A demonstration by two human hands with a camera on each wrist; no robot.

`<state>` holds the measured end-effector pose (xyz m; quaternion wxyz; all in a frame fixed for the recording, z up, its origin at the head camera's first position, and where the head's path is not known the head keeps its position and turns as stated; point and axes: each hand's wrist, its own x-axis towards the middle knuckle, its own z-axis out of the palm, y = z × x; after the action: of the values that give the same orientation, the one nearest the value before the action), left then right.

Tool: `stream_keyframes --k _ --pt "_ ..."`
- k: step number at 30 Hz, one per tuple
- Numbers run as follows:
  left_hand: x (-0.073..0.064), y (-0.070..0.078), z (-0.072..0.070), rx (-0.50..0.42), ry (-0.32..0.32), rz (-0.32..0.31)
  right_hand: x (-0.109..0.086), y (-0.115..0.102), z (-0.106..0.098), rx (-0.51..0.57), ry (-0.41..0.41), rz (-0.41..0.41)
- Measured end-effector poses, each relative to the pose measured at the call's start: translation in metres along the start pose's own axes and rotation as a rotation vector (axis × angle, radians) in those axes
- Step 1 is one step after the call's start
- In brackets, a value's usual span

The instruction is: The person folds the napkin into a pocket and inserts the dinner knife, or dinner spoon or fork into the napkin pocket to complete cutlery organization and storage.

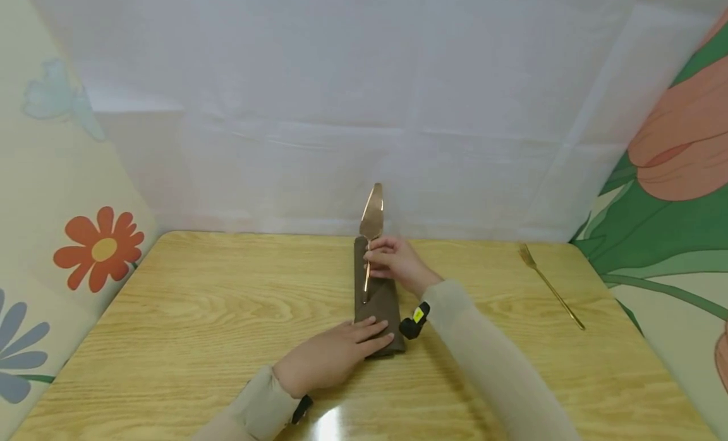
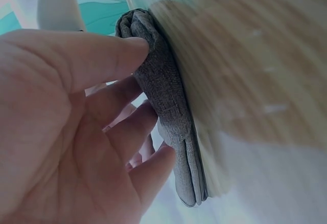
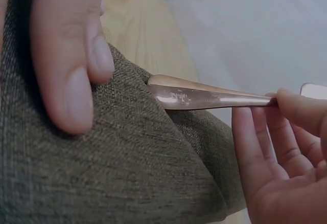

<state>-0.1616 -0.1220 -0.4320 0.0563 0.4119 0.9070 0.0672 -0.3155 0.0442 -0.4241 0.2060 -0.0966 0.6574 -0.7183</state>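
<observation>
A dark grey-brown cloth napkin [image 1: 385,305], folded into a narrow strip with a slanted flap, lies in the middle of the table. My left hand [image 1: 335,356] rests on its near end with fingers extended; in the left wrist view the thumb lies along the end of the folded napkin [image 2: 166,86]. With the right hand [image 1: 400,264] I pinch a shiny rose-gold cake server [image 1: 372,217] by its handle. Its blade points away over the far end of the cloth. In the right wrist view, the tip of the handle [image 3: 204,97] is at the slanted flap's edge, its very end slightly under the fold.
A gold fork [image 1: 552,296] lies at the right of the wooden table [image 1: 239,283], tines pointing away. White cloth [image 1: 341,112] hangs behind the table's far edge. Panels with painted flowers [image 1: 99,248] stand at both sides.
</observation>
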Motion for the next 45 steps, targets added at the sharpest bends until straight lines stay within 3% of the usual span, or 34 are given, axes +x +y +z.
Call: stream_keyframes --k 11,22,28,37,45 --pt "0.000 -0.001 0.000 0.002 -0.006 -0.008 0.000 0.005 -0.001 -0.066 -0.031 0.052" --pt "0.001 0.000 0.001 0.023 0.006 0.002 0.012 0.012 -0.011 -0.053 -0.040 -0.012" --pt "0.001 0.000 0.000 0.005 -0.016 -0.014 0.013 0.018 -0.020 -0.044 -0.070 0.035" --pt "0.000 -0.001 -0.001 -0.002 -0.014 -0.019 0.005 0.014 -0.011 -0.219 -0.137 0.126" --pt "0.000 -0.001 -0.001 0.003 -0.023 -0.020 -0.004 0.015 -0.004 -0.191 -0.132 0.187"
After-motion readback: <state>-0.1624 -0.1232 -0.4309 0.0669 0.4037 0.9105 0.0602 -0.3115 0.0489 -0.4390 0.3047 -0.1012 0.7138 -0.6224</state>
